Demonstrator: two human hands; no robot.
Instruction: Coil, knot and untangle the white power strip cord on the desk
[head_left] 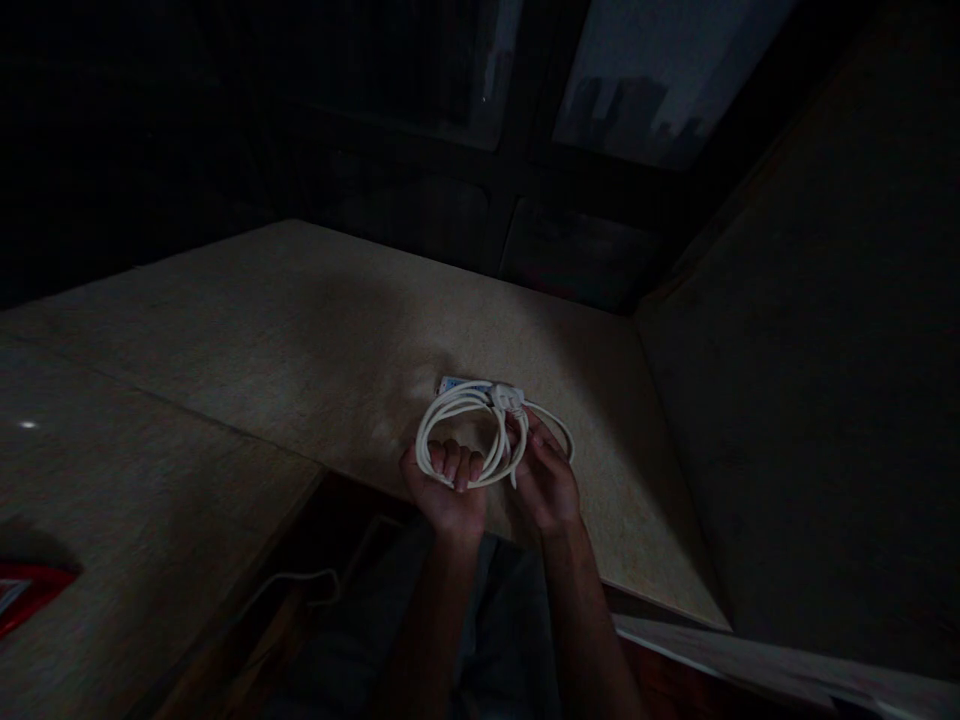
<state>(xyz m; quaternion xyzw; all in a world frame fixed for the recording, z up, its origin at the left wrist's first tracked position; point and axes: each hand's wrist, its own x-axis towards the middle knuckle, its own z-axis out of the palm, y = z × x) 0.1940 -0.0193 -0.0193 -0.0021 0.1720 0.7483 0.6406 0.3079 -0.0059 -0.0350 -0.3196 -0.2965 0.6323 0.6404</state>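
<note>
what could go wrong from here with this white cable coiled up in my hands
The loops of the cable rest on the curled fingers of the left hand; they may spring apart. One loop bulges out past the right hand and might snag. The light is very dim, so the plug is hard to see.

Very dim and grainy: one pool of light falls on the countertop (315, 330), edges sink into darkness.
</note>
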